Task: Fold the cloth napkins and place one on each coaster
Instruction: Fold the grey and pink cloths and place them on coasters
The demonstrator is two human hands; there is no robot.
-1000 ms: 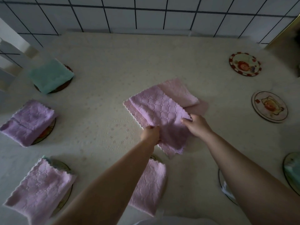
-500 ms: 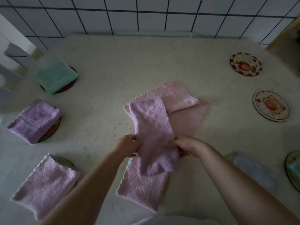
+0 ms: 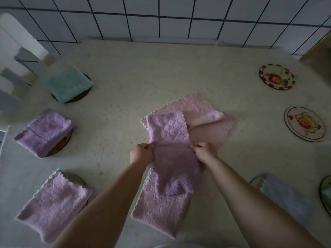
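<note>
A purple quilted napkin (image 3: 172, 147) is folded into a long strip at the table's middle. My left hand (image 3: 142, 153) pinches its left edge and my right hand (image 3: 204, 153) pinches its right edge, lifting its near part. Its far end rests on a pale pink napkin (image 3: 206, 113) lying flat. Its near end hangs over a folded pink napkin (image 3: 159, 212) in front of me. Folded napkins cover coasters on the left: a green napkin (image 3: 69, 84), a purple one (image 3: 43, 132), a pink one (image 3: 53, 203). Two bare picture coasters (image 3: 276, 76) (image 3: 304, 124) sit at the right.
A pale grey-blue napkin (image 3: 286, 199) lies on a coaster at the near right. Another coaster (image 3: 325, 194) is cut off by the right edge. A tiled wall (image 3: 161, 18) stands behind the table and a white chair (image 3: 16, 56) at the far left.
The purple napkin went from a wide fold to a narrow strip. Both hands drew nearer me with it, so it now drapes over the near pink napkin.
</note>
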